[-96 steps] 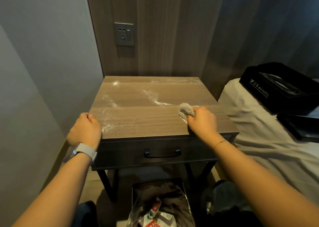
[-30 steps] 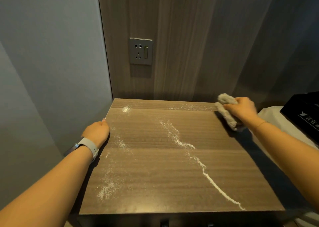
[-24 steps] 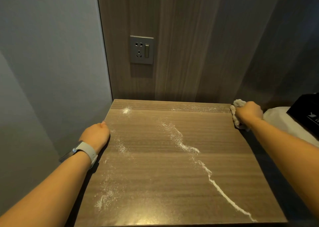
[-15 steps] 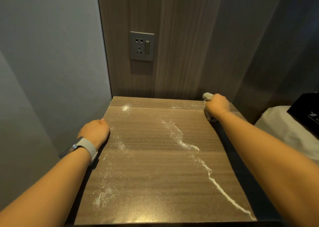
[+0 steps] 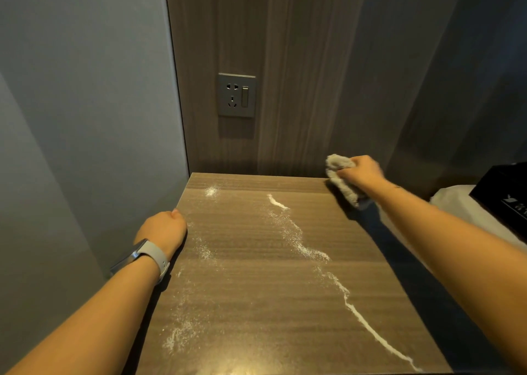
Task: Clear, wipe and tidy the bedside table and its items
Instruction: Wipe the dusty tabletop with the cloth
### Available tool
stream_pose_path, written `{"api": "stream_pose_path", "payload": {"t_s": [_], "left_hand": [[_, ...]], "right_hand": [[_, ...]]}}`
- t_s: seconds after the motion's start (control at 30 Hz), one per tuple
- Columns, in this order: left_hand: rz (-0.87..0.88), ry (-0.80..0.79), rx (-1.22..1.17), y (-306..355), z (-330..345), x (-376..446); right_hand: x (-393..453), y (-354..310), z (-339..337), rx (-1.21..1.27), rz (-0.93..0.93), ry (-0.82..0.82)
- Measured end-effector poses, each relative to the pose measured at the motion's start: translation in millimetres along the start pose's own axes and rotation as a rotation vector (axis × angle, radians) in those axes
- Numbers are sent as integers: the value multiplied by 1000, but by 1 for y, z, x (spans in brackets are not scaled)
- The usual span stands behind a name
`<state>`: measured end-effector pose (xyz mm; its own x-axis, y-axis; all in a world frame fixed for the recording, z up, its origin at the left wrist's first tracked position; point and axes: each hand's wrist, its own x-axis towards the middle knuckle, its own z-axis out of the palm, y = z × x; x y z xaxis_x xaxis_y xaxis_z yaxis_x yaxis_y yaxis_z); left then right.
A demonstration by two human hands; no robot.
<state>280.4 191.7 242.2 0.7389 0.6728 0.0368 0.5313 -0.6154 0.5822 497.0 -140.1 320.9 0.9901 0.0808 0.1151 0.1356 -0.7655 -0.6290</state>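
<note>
Bedside table [image 5: 256, 303] fills lower centre; back edge against wood wall panel [image 5: 299, 75], left edge beside grey wall [image 5: 85, 104]. White powder [image 5: 296, 240] trails diagonally across top, scattered patches near left edge. Right hand [image 5: 360, 172] at back right corner, fingers curled round grey cloth [image 5: 339, 179], cloth hanging onto corner. Left hand [image 5: 161, 230] at left edge, fingers curled over it, grip underneath hidden; watch [image 5: 145, 256] on wrist. Socket [image 5: 236, 95] above. Black box [image 5: 504, 195] on white bedding [image 5: 456, 203] at right.

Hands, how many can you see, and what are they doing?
2. The left hand rests at the bedside table's left edge. The right hand grips a cloth at its far right corner.
</note>
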Motion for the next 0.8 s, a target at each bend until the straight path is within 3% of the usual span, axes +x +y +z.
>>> {"api": "stream_pose_path", "payload": {"t_s": [0.2,0.27,0.43,0.63,0.8], "left_hand": [[-5,5,-3,-1,2,3],[-2,9,-2,0,1,3],[-16,9,6,3,-3,-1],[-41,-38,-20,6,-4,-4],[-13,-15,-38,8,-9,-13]], "right_hand": [[19,21,29,-285,133,44],[19,-6,53,-296,28,3],[11,-64,97,-46,-236,-199],[-23,-63,80,98,-389,-410],[-72,-56,55,67,-489,-643]]}}
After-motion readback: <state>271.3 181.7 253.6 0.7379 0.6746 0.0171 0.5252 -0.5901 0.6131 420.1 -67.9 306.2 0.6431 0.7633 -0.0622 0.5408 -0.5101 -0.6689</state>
